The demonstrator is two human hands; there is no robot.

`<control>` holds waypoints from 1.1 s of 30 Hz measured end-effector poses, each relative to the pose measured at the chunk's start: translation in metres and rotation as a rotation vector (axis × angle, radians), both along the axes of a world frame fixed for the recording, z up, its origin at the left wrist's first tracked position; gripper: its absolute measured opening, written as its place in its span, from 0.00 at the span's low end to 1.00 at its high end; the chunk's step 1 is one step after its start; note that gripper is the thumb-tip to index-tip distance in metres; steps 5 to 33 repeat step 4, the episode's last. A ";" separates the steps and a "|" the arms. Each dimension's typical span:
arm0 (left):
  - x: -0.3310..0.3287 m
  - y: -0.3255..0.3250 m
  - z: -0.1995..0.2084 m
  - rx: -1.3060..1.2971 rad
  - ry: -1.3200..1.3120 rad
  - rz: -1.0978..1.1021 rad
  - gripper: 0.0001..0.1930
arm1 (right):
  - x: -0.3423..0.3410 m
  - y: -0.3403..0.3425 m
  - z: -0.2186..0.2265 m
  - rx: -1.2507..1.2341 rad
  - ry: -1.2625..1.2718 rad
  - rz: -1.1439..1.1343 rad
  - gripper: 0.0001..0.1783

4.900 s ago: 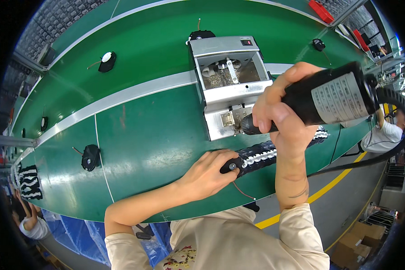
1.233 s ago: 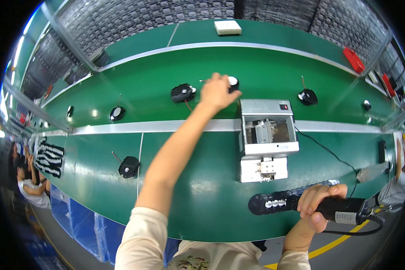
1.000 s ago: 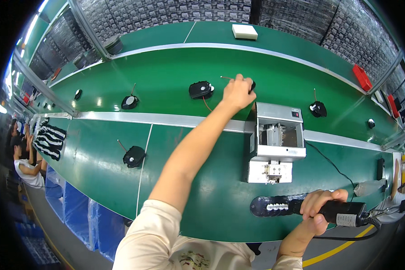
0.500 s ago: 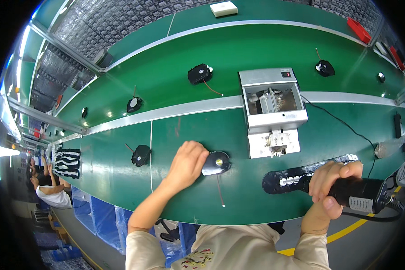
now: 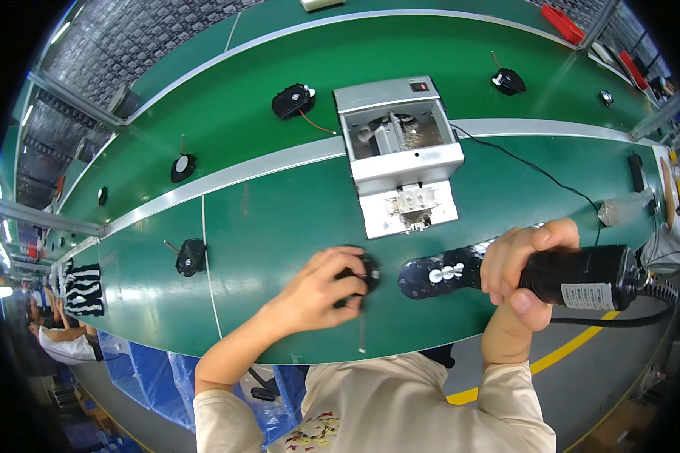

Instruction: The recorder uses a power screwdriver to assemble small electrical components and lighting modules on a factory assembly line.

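My left hand (image 5: 327,291) is closed over a small black rounded module (image 5: 372,273) on the green bench. The fingers cover most of the module, and its thin wire (image 5: 362,336) trails toward the bench's near edge. In my right hand (image 5: 527,264) is a black corded electric screwdriver (image 5: 582,278), lying roughly level with its cable end to the right. Its tip is hidden by my fingers. Below and left of that hand lies a long black strip (image 5: 415,281) bearing white round pieces, part of it covered by the hand.
A silver screw feeder (image 5: 400,170) with an open top stands beyond my hands, its cord (image 5: 536,160) running right. Similar black modules lie on the bench (image 5: 191,257) and the green belt (image 5: 293,101). Far left, a person (image 5: 64,345) works near black-and-white strips (image 5: 83,291).
My left hand has shifted from the module's left side to over it, and the module's pale top is now hidden. The view has moved right. The right hand still holds the screwdriver.
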State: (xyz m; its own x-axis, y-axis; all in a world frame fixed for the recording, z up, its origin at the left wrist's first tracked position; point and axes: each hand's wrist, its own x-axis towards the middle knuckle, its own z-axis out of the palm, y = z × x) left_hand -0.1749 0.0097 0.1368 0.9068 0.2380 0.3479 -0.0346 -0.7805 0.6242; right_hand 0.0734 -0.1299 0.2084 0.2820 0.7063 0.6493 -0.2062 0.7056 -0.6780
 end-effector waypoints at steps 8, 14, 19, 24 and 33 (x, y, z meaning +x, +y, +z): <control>0.037 -0.030 -0.007 -0.015 -0.091 -0.059 0.13 | 0.004 0.000 0.000 0.014 -0.030 0.014 0.30; 0.037 -0.030 -0.007 -0.015 -0.091 -0.059 0.13 | 0.004 0.000 0.000 0.014 -0.030 0.014 0.30; 0.037 -0.030 -0.007 -0.015 -0.091 -0.059 0.13 | 0.004 0.000 0.000 0.014 -0.030 0.014 0.30; 0.037 -0.030 -0.007 -0.015 -0.091 -0.059 0.13 | 0.004 0.000 0.000 0.014 -0.030 0.014 0.30; 0.037 -0.030 -0.007 -0.015 -0.091 -0.059 0.13 | 0.004 0.000 0.000 0.014 -0.030 0.014 0.30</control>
